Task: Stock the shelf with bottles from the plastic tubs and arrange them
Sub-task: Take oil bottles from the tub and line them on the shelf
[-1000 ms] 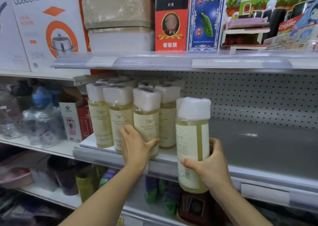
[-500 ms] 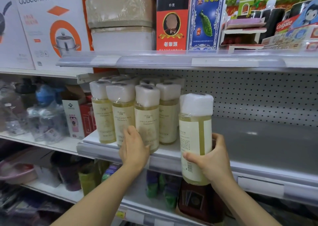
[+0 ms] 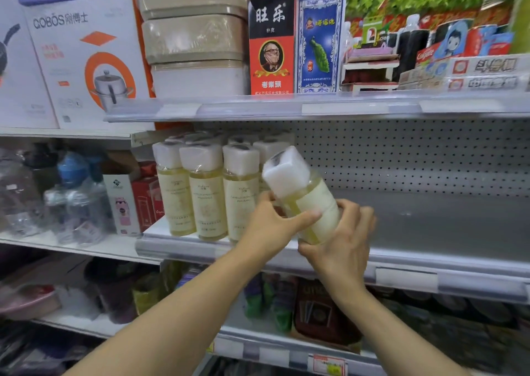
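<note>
1. Held bottle [image 3: 304,200]: pale yellow inside, big white cap, tipped with the cap leaning left toward the row of bottles [image 3: 206,192]. Up in the air, just above the front edge of the shelf [image 3: 430,226], right beside the row's right end.
2. Left hand [image 3: 272,223]: fingers wrapped round the held bottle from the left, thumb lying across its front label. Grasping the bottle.
3. Right hand [image 3: 344,241]: fingers curled round the lower part of the same bottle from the right and from under. Grasping the bottle too.
4. Row of bottles: same kind, standing up straight on the left part of the shelf, white caps on top, labels facing out. Three clear at the front, a fourth half hidden behind the held bottle, more caps peeking behind them.
5. Shelf: gray, with a wall full of little holes at the back. Bare gray floor to the right of the held bottle.
6. Above the row: an upper shelf with a pot box [image 3: 86,60], stacked beige tins [image 3: 195,37], a red and black card box [image 3: 271,43] and a blue box [image 3: 320,41] just right of it.
7. Left of the row: a small white and red box [image 3: 129,200], then clear water bottles [image 3: 68,198] farther left.
8. Below the row: a lower shelf with green and dark things, too blurry to tell what.
</note>
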`<state>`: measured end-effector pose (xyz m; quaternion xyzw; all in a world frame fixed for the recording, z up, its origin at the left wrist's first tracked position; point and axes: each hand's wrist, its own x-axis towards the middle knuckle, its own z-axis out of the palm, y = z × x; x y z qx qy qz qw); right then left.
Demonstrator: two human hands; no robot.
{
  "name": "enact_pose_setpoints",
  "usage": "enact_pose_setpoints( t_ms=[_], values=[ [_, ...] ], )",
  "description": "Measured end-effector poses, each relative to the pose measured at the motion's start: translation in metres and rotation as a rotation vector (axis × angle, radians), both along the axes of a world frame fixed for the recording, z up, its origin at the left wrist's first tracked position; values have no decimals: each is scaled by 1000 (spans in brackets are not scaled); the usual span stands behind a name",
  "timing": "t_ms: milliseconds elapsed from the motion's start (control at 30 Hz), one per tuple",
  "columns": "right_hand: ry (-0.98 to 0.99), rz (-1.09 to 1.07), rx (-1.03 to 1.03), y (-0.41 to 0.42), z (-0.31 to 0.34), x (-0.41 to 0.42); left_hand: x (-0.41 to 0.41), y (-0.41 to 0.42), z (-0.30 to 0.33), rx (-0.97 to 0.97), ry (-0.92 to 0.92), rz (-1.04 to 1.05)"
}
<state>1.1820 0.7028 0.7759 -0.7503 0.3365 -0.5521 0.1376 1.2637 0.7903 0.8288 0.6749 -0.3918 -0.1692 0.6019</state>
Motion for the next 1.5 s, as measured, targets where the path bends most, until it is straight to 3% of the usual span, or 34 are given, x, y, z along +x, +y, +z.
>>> enact_pose_setpoints(
  t_ms=[167,233,367,467,700,833,967,1167,1500],
  values=[
    [-12,11,-74,18,0,-5,-6,-11,4,-141,107,117],
    [-11,175,48,19,8,-14,-1,-7,6,-150,152,101],
    [101,614,480,-5,23,-39,13,1,9,-157,174,-20],
    [305,764,539,-16,23,-41,16,4,11,-141,139,-77],
    [265,595,448,-19,18,-16,23,4,16,-105,90,-72],
    [198,515,491,-29,16,11,45,9,4,225,-226,89],
    [178,480,551,-39,20,42,63,13,-16,463,-332,219],
    [195,511,600,-52,11,67,73,18,-27,546,-425,279],
    [288,558,574,-62,-8,64,81,15,-34,577,-402,306]
  ],
)
